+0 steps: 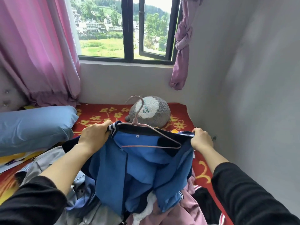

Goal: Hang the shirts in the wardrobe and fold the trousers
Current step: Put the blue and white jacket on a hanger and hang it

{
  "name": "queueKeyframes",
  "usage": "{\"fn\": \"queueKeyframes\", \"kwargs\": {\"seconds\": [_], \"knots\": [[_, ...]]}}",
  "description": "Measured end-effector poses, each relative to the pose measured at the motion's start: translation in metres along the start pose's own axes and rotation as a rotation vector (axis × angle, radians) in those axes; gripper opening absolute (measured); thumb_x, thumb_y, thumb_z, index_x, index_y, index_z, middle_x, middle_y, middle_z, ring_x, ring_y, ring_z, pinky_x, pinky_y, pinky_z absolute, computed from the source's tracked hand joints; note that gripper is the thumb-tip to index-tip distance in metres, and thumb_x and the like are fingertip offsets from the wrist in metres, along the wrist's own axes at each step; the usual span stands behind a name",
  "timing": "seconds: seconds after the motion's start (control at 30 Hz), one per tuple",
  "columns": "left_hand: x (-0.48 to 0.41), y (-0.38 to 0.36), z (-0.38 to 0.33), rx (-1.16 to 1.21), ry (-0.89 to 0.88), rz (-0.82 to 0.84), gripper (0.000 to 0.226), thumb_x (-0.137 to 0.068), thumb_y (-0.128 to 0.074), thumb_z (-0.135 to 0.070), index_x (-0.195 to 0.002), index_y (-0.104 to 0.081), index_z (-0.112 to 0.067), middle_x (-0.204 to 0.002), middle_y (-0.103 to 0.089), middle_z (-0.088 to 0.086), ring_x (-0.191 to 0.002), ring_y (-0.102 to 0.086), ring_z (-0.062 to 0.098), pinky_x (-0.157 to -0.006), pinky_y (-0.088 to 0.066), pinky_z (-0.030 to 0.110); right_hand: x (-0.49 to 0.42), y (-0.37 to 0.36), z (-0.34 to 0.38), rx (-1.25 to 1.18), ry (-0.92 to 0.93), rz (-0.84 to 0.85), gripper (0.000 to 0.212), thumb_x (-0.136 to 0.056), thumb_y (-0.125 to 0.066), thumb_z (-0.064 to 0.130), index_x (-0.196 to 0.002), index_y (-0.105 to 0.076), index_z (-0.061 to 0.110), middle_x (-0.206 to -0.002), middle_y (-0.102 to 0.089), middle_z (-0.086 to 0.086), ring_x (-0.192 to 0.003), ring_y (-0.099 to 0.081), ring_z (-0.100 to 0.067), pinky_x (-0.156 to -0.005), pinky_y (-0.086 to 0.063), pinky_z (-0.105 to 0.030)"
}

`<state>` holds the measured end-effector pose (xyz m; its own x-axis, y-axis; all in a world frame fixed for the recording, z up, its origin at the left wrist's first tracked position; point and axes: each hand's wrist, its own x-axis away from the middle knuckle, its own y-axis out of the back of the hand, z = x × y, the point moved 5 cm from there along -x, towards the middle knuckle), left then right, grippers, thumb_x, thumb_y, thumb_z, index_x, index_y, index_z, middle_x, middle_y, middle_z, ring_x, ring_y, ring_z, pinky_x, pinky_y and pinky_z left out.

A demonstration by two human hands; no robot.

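Note:
A blue jacket-like shirt (142, 172) with dark navy shoulders hangs open in front of me over the bed. A pale pink wire hanger (139, 120) sits inside its neck, hook pointing up. My left hand (95, 133) grips the shirt's left collar edge with its striped trim. My right hand (202, 138) grips the right shoulder edge. The hanger's right arm shows inside the shirt; its left arm is hidden under the collar. Below lies a pile of clothes (97, 208), grey, white and pink.
The bed has a red blanket with yellow flowers (100, 114). A grey plush toy (151, 111) lies behind the hanger and a blue pillow (35, 125) at the left. A grey wall closes the right side; the window with pink curtains (37, 51) is ahead.

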<state>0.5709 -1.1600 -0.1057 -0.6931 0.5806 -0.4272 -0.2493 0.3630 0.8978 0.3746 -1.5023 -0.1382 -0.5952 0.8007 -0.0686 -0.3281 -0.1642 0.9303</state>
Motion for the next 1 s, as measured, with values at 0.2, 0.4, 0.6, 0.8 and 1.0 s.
{"fn": "queueKeyframes", "kwargs": {"seconds": [0.2,0.4,0.6,0.8,1.0], "knots": [[-0.004,-0.001,-0.004,0.111,0.222,0.011,0.020,-0.096,-0.043,-0.037,-0.083,-0.048,-0.022,-0.074,-0.062,0.006,-0.061,-0.044,0.026,-0.056,-0.032,0.032,0.010,0.004,0.068,-0.368,0.068,0.115,0.011,-0.081,-0.060,0.008,-0.079,-0.070,0.011,-0.074,-0.061,-0.009,-0.075,-0.058,-0.025,-0.066,-0.044,-0.031],[0.003,-0.003,-0.006,0.288,0.348,0.077,0.016,-0.091,-0.048,-0.029,-0.077,-0.048,-0.022,-0.074,-0.061,0.001,-0.075,-0.058,0.031,-0.057,-0.034,0.032,0.069,-0.022,0.142,-0.543,0.415,0.418,0.033,-0.084,-0.062,0.027,-0.062,-0.058,0.002,-0.057,-0.053,0.000,-0.054,-0.048,-0.010,-0.054,-0.039,-0.028],[0.021,0.069,0.006,0.467,0.355,-0.114,0.018,-0.079,-0.054,-0.021,-0.063,-0.050,-0.030,-0.050,-0.050,-0.008,-0.058,-0.048,0.021,-0.055,-0.033,0.031,0.069,0.030,0.136,-0.504,0.424,-0.180,0.031,-0.081,-0.060,0.014,-0.111,-0.060,0.010,-0.108,-0.058,-0.007,-0.105,-0.052,-0.024,-0.093,-0.042,-0.042],[0.061,0.149,-0.013,0.420,0.437,-0.304,0.011,-0.081,-0.059,-0.029,-0.071,-0.062,-0.030,-0.049,-0.053,-0.020,-0.054,-0.051,0.011,-0.053,-0.032,0.026,0.081,0.080,0.175,-0.469,0.735,-0.225,0.006,-0.085,-0.052,0.013,-0.081,-0.054,0.009,-0.081,-0.054,-0.002,-0.085,-0.050,-0.028,-0.082,-0.036,-0.040],[0.114,0.235,-0.021,0.404,0.511,-0.522,0.010,-0.082,-0.067,-0.034,-0.073,-0.066,-0.029,-0.057,-0.060,-0.010,-0.055,-0.054,0.007,-0.053,-0.037,0.024,0.125,0.139,0.213,-0.753,0.900,-0.262,0.027,-0.087,-0.051,0.014,-0.061,-0.045,0.020,-0.067,-0.047,0.003,-0.075,-0.043,-0.024,-0.072,-0.027,-0.032]]}}
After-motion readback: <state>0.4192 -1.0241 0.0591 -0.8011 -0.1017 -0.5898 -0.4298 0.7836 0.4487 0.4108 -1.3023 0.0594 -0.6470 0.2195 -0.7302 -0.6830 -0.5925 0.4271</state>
